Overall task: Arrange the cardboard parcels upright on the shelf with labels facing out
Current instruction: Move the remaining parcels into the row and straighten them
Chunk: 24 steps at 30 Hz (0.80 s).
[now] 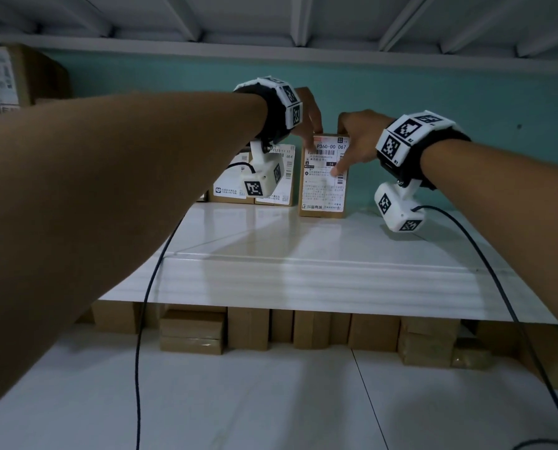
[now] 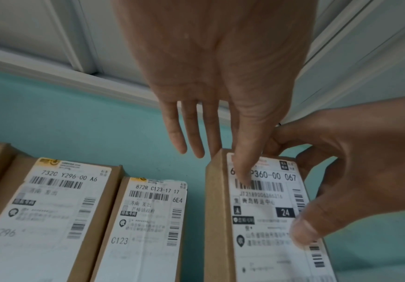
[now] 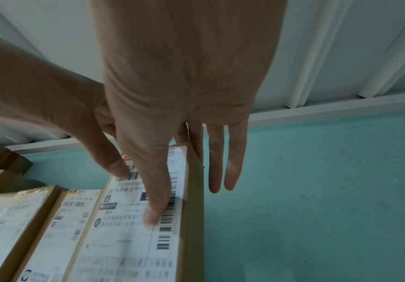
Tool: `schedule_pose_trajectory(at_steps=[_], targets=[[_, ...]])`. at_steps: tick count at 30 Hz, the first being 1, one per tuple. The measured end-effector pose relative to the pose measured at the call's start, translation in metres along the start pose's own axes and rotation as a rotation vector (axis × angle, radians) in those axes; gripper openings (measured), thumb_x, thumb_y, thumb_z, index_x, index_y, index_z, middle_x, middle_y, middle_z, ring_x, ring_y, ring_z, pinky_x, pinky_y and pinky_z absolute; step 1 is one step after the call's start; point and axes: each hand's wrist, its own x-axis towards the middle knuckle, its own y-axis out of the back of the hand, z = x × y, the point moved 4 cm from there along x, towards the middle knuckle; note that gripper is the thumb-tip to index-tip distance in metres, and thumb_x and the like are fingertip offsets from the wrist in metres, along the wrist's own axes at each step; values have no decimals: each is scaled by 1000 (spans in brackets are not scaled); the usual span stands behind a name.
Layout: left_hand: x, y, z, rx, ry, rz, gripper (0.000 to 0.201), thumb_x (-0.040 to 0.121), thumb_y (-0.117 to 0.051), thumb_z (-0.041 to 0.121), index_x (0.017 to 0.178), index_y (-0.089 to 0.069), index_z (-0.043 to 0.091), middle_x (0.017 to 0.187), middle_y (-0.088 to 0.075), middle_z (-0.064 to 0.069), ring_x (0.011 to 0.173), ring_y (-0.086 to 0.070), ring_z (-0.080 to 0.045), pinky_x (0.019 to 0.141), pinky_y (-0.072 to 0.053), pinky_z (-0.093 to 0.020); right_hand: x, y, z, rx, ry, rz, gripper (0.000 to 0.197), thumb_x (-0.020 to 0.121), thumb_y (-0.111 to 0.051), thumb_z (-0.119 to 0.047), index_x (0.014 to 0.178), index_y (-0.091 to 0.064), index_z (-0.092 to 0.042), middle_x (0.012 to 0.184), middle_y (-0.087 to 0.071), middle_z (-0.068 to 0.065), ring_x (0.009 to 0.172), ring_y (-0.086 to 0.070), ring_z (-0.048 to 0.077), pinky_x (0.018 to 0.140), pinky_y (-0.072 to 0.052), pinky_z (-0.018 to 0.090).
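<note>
A tall cardboard parcel [image 1: 323, 190] stands upright at the back of the white shelf [image 1: 303, 254], its white label "P360-00 067" facing out. My left hand [image 1: 313, 138] holds its top left corner, with the thumb [image 2: 242, 171] on the label and the fingers reaching behind the top. My right hand [image 1: 342, 151] pinches the top right, thumb [image 3: 153, 213] pressed on the label's barcode and fingers over the back edge. Just left of it stand two more parcels, "872R C123" [image 2: 148, 219] and "732C Y296" [image 2: 47, 209], labels out, with a small gap before the held parcel.
A teal wall [image 1: 449, 125] runs behind the shelf, with bare shelf to the right of the held parcel. The shelf below carries a row of brown boxes [image 1: 303, 329]. Another labelled box [image 1: 11, 79] sits high at far left. Black cables [image 1: 141, 319] hang from both wrists.
</note>
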Motion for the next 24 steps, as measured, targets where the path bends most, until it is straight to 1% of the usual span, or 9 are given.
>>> schedule_pose_trajectory(at_steps=[3,7,11,15,18,24], targets=[[4,-2,-3,25,-3,-1,45,82,-72,36,124,-63,24,125,-64,4,118,-55,-14,94,-40,-24,4,-2,-1,-38,-8,1,70,65,-85,-43,114,-51,-7,109,-64,10,90,-58,27,71,-44,32],[8,-6,-6,68,-10,-5,46,81,-73,35,124,-64,23,124,-65,5,116,-57,-15,95,-41,-25,11,-4,-2,-64,-8,-2,68,65,-85,-43,113,-54,-6,107,-65,11,95,-62,30,72,-47,33],[14,-8,-10,83,-16,-15,47,80,-73,36,125,-64,24,123,-65,5,115,-58,-14,98,-44,-27,21,-5,-1,-102,-11,-12,69,63,-85,-47,110,-56,-7,103,-67,11,91,-64,30,68,-47,32],[22,-12,-14,92,-13,-36,46,78,-75,36,121,-66,22,119,-67,4,110,-61,-15,96,-46,-27,32,-10,1,-117,-12,-11,69,59,-86,-49,107,-56,-9,100,-66,8,87,-63,29,68,-47,32],[27,-15,-17,90,-12,-41,46,77,-76,35,120,-67,22,118,-68,4,108,-62,-15,97,-46,-29,38,-13,2,-114,-14,-17,68,60,-86,-49,107,-55,-10,100,-65,8,87,-62,29,67,-45,32],[38,-21,-25,80,-6,-24,45,79,-76,32,121,-66,20,121,-67,2,111,-61,-15,94,-43,-26,52,-21,5,-110,-21,-17,71,62,-86,-48,111,-55,-8,104,-65,10,90,-62,29,69,-46,33]])
